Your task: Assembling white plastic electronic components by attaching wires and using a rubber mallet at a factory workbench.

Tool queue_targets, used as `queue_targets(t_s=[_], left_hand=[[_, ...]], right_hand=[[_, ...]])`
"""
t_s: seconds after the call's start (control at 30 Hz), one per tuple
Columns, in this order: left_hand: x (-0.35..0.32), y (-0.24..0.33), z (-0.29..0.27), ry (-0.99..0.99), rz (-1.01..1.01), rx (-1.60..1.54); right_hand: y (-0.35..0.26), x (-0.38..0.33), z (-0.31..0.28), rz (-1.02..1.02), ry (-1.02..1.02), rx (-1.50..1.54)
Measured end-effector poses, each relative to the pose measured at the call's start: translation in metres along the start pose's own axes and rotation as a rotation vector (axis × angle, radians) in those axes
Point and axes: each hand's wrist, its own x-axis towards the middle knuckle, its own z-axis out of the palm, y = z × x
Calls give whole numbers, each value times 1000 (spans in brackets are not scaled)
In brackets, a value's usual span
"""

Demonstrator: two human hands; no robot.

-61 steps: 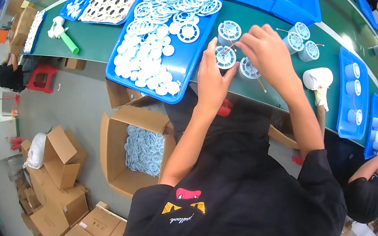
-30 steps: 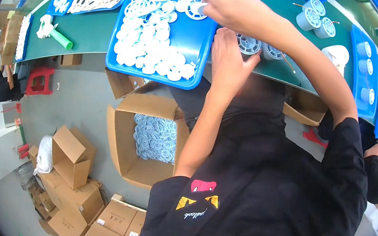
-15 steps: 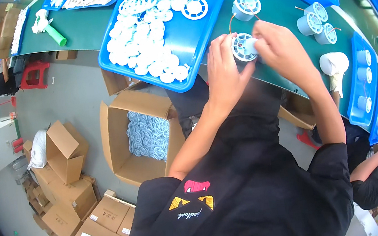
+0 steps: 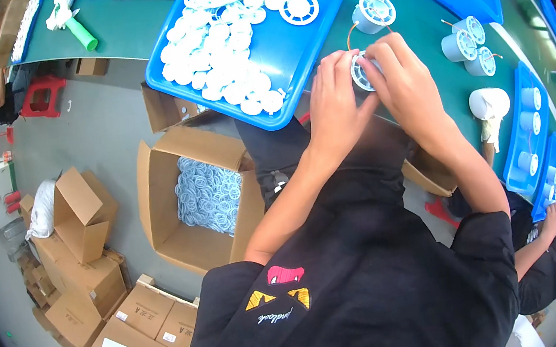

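Far left: stacked cardboard boxes on the grey floor at the lower left, several with flaps open.
Left of centre: an open carton of pale blue rings stands on the floor, just under the table edge.
Upper left: a green-handled tool lies on the green table.
Upper centre: a blue tray holds a heap of white discs, with spoked white wheels along its far side.
Left hand: the left hand sits in the upper middle of the frame, fingers curled together and closed on the near side of a small white spool.
Spool: it is held above the table edge, just right of the tray, pressed between both hands. A thin orange wire loops up from it.
Right hand: the right hand covers the spool from the right, fingers bent and clamped on its rim. The thumbs are hidden, so their grip cannot be told.
Doing it well: judging by the grip, both flanges should be kept square while pressing, and the wire kept clear of the fingers so it does not kink.
Upper right: finished spools stand on the table, with one more near the tray.
Right: a white cap-like object lies beside another narrow blue tray of spools.
Lower right: another person in dark clothing works at the same table.
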Motion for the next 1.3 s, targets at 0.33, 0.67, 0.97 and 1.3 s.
queue_targets(t_s=[0.33,0.67,0.97,1.3], left_hand=[[-2,0,-1,12,-13,20],[-3,-2,1,12,-11,72],[-5,-2,-7,3,-24,42],[-21,9,-12,-46,-57,88]], right_hand=[[3,42,7,-121,112,148],[29,134,86,24,-194,-14],[47,30,-51,207,76,199],[76,-90,-41,301,-119,-67]])
